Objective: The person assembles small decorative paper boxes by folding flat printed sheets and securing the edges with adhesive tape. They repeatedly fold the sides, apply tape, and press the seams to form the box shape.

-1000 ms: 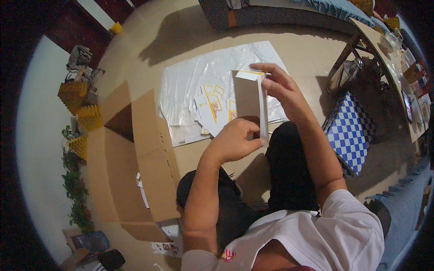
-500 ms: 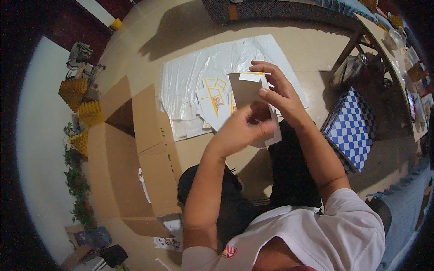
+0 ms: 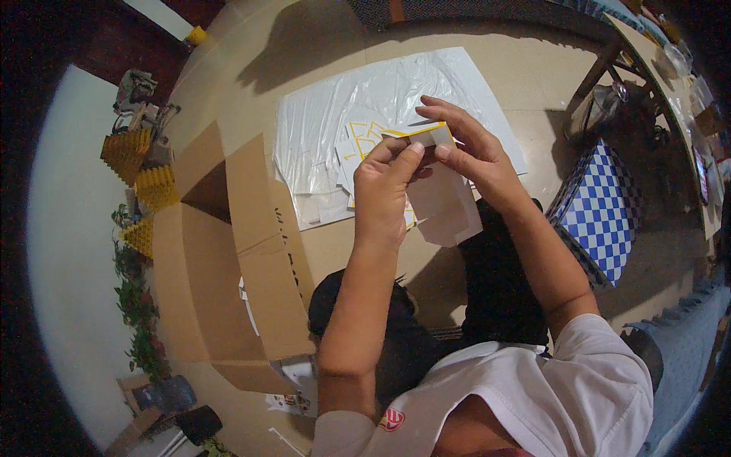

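A white thin-card box with yellow-edged flaps is held up between my hands, its grey-white body hanging below them. My left hand grips the upper edge at its left, thumb and fingers pinching a flap. On the other side my right hand has its thumb against the flap and its fingers curved behind the top edge. Part of the box is hidden by my fingers. Behind it, several flat white card pieces with yellow lines lie on a plastic-covered white sheet.
To my left stands a large open brown carton with white card pieces inside. A blue-and-white checked panel leans at the right, under a wooden table. Leafy plants and yellow egg-tray-like stacks line the left wall.
My left hand has risen from the middle of the box to its upper edge and now pinches there. The top flaps have been bent over, and my right hand stays near the top.
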Demonstrator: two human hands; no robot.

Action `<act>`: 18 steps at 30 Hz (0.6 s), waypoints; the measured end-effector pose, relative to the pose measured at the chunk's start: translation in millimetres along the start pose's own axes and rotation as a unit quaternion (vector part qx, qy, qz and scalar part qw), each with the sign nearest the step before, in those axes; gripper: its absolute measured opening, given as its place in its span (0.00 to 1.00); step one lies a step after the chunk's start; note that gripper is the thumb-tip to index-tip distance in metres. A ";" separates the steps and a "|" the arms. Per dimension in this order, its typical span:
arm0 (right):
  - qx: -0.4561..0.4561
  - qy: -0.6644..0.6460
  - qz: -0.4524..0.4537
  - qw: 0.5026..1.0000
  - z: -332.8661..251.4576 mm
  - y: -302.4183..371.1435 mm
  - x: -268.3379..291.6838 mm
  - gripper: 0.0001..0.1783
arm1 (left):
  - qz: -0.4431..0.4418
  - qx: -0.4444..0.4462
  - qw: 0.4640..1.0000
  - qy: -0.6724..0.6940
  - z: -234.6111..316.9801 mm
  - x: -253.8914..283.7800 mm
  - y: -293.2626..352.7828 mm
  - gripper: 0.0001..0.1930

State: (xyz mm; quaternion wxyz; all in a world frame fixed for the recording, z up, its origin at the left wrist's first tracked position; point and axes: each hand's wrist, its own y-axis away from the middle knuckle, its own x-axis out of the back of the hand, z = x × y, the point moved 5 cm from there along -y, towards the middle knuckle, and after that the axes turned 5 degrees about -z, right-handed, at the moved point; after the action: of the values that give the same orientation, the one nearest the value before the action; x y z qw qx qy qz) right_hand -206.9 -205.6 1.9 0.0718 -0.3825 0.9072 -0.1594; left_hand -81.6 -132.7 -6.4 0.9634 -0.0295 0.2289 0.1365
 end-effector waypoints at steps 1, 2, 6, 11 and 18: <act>0.003 -0.013 0.007 1.000 1.1 -0.3 0.4 0.27 | 0.001 0.002 1.000 0.007 -1.6 -2.9 0.2 0.09; 0.006 -0.027 0.014 1.000 1.6 -0.5 0.8 0.27 | 0.001 0.003 1.000 0.013 -3.1 -5.4 0.7 0.09; -0.004 -0.079 0.022 0.997 -0.1 -0.5 -0.1 0.28 | -0.002 -0.008 1.000 0.008 -2.7 -9.2 0.2 0.11; 0.018 -0.069 0.019 0.997 0.3 -1.0 -2.9 0.28 | 0.024 -0.033 0.997 0.065 -5.1 -17.9 -0.4 0.11; 0.003 -0.093 0.035 0.995 0.3 0.9 -9.9 0.29 | 0.059 -0.048 0.995 0.070 -5.2 -17.5 -1.4 0.09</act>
State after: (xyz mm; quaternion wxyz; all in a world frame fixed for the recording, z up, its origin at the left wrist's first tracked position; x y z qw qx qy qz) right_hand -200.5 -197.9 1.4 0.1624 -0.3632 0.9091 -0.1234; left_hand -98.5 -139.1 -3.2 0.9328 -0.0712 0.2901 0.2017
